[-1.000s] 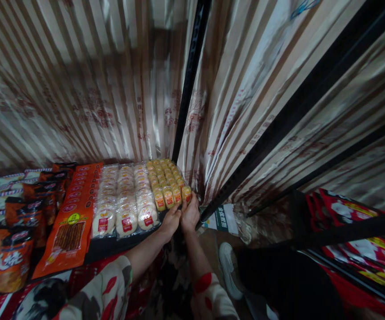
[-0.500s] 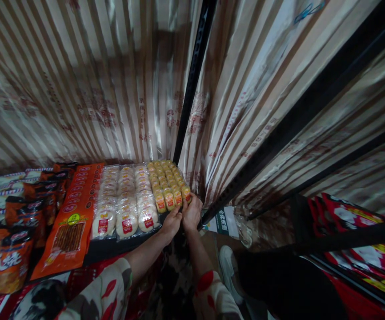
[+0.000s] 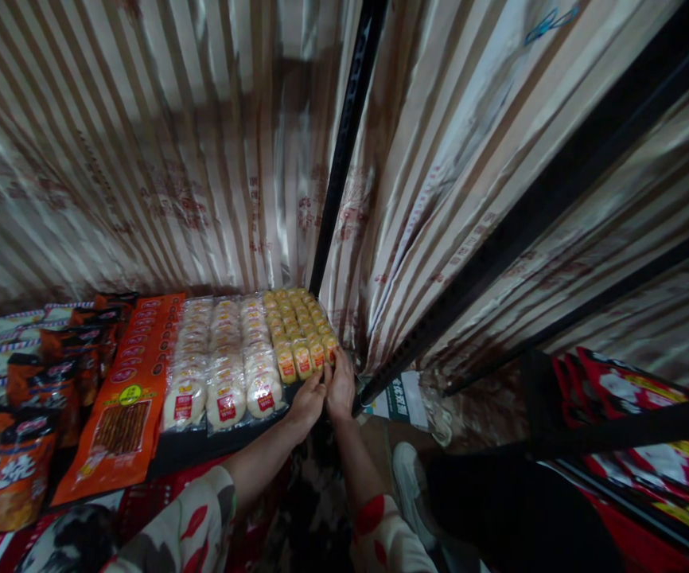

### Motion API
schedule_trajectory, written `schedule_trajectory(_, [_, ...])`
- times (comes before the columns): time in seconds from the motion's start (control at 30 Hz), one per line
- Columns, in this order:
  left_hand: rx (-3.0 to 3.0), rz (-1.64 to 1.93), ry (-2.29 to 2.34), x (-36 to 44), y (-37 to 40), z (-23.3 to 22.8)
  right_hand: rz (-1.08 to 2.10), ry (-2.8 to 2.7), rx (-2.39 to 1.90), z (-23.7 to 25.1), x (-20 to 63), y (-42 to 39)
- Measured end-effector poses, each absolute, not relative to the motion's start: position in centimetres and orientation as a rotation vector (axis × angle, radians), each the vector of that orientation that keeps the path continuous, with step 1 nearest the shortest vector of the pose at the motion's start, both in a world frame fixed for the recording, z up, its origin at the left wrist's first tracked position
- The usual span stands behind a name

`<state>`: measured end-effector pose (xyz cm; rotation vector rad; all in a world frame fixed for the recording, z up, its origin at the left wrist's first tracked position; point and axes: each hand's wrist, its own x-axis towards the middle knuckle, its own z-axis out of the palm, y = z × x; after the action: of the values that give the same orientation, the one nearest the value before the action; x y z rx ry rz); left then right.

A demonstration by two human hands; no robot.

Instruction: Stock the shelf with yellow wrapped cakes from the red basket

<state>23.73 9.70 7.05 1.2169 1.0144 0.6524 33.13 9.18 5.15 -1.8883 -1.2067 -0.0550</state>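
Observation:
Rows of small yellow snack packs (image 3: 300, 330) lie at the right end of a dark shelf (image 3: 201, 448). My left hand (image 3: 307, 402) and my right hand (image 3: 340, 387) rest side by side against the front of those rows, fingers touching the nearest packs. Whether either hand grips a pack is hidden by the fingers. Beside the yellow packs lie rows of white round cakes in clear wrap with red labels (image 3: 225, 366). My sleeves are patterned with red shapes.
Flat orange snack packets (image 3: 126, 398) and orange-brown bags (image 3: 10, 469) fill the shelf's left part. A black upright post (image 3: 344, 151) stands behind, with striped plastic sheeting (image 3: 159, 143) all around. Red packets (image 3: 636, 398) sit on a shelf at right. A white shoe (image 3: 410, 485) is below.
Both hands have shifted slightly left and inward along the front of the yellow packs, and the front packs have been pushed back a little.

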Motion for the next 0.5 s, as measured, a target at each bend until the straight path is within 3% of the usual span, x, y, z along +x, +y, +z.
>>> schedule_trajectory(0.5, [1.351,0.668,1.029,23.6,9.0,8.0,-0.039,-1.294,-1.865,3.8,33.0,8.4])
